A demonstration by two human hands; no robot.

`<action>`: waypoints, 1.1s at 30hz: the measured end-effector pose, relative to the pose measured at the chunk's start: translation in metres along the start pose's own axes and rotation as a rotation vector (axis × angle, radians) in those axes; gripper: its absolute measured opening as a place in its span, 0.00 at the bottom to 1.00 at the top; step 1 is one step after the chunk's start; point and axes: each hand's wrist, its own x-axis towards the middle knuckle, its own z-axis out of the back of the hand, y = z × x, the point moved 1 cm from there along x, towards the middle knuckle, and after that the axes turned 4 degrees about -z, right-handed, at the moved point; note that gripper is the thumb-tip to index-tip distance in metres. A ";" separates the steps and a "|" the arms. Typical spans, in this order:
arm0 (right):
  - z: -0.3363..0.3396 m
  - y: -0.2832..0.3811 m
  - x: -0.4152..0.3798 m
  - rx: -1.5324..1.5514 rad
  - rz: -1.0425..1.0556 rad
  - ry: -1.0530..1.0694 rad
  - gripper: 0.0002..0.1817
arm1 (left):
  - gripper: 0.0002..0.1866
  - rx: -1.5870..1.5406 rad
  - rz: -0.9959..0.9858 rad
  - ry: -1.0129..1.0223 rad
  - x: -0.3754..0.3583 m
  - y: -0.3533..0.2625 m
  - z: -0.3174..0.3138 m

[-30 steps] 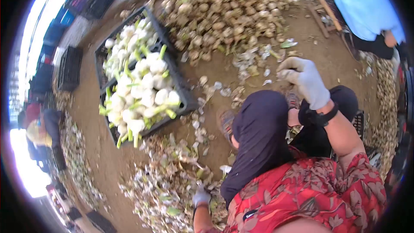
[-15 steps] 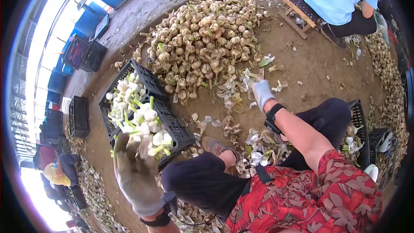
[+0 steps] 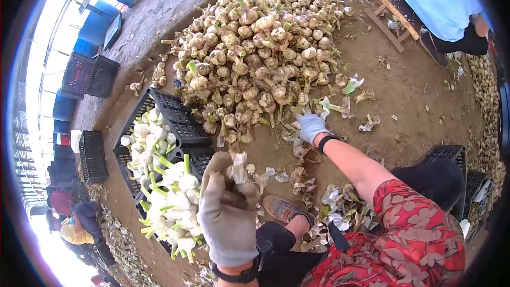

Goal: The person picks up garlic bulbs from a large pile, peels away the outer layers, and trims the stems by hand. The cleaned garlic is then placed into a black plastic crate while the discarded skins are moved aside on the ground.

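Note:
My left hand (image 3: 228,210), in a glove with a brown palm, is raised in front of the crates. Its fingers curl around a pale, papery garlic piece (image 3: 239,168). My right hand (image 3: 311,126), in a light glove, reaches down at the near edge of a large heap of unpeeled garlic (image 3: 255,48). Its fingers are apart, close to loose skins and stalks, and I see nothing held in them. White garlic with green stems (image 3: 172,202) fills black crates (image 3: 178,119) to the left of my left hand.
A person in a light blue shirt (image 3: 441,2) sits at the top right beside a wooden frame (image 3: 390,26). Another person (image 3: 77,228) sits at the lower left. Empty black crates (image 3: 93,157) stand at the left. Garlic skins (image 3: 337,207) lie by my feet.
The view has shifted. My left hand has moved right, away from the crate of white garlic, and now shows the papery piece clearly. My right hand has come closer to the heap's near edge.

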 end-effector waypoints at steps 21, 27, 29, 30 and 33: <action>0.080 -0.073 0.118 0.524 -0.445 -0.261 0.40 | 0.20 -0.033 0.087 0.036 0.018 -0.004 -0.007; 0.046 -0.014 0.061 0.420 -0.314 -0.234 0.32 | 0.20 -0.004 0.131 0.030 0.023 0.007 -0.022; 0.043 -0.004 0.040 0.339 -0.210 -0.212 0.28 | 0.20 -0.020 0.144 0.096 0.024 0.011 -0.027; 0.039 -0.001 0.031 0.269 -0.149 -0.187 0.27 | 0.20 -0.021 0.145 0.118 0.024 0.012 -0.030; 0.024 0.019 0.001 0.072 0.037 -0.096 0.19 | 0.19 0.122 0.045 -0.005 0.023 0.015 -0.046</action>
